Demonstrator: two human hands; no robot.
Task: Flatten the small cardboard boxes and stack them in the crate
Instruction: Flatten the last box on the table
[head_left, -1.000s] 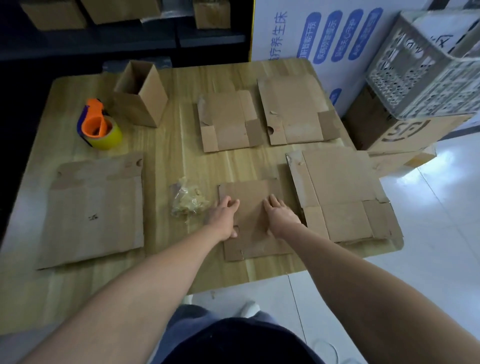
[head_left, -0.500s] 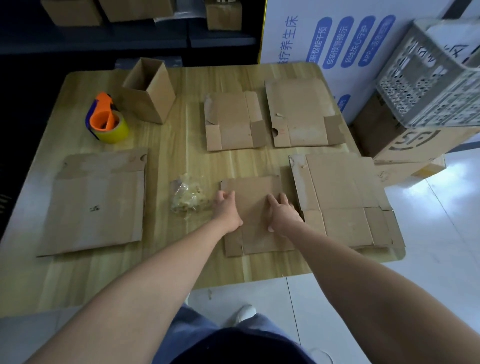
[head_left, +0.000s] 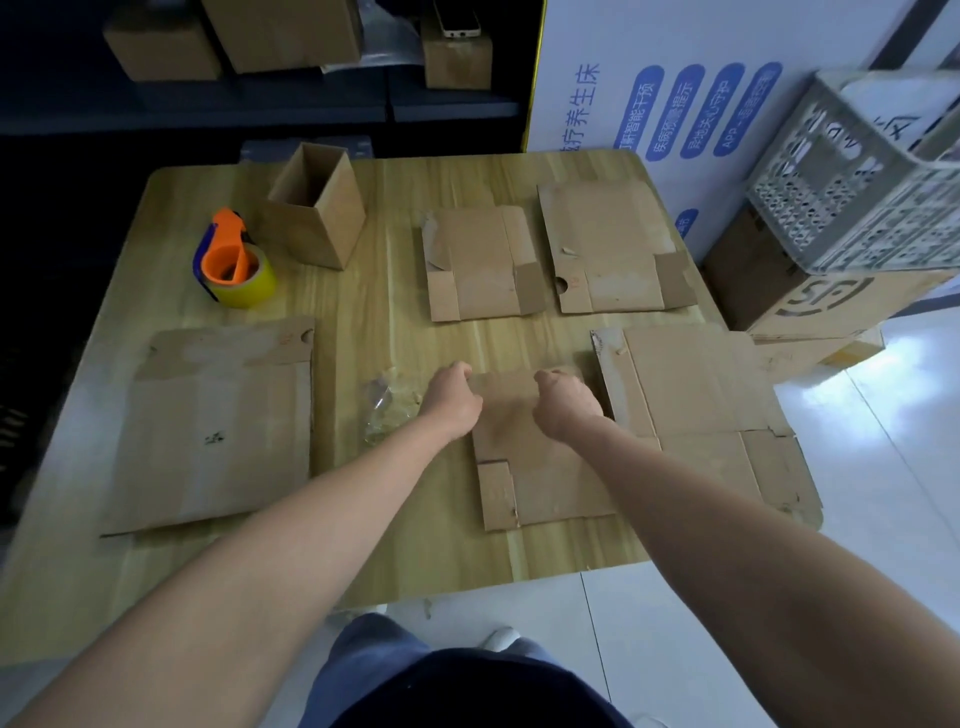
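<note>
A small flattened cardboard box lies near the table's front edge. My left hand and my right hand both curl their fingers over its far edge and grip it. Several other flattened boxes lie around: one at the left, two at the back, a large one at the right. One small box still stands upright and open at the back left. The grey plastic crate sits on cartons to the right of the table.
An orange tape dispenser with yellow tape stands at the back left. A crumpled clear plastic wrap lies just left of my left hand. Brown cartons are stacked under the crate. The wooden table ends near my legs.
Both hands slid from lying flat on the small flattened box up to its far edge and curled their fingers around it. The camera view moved slightly closer.
</note>
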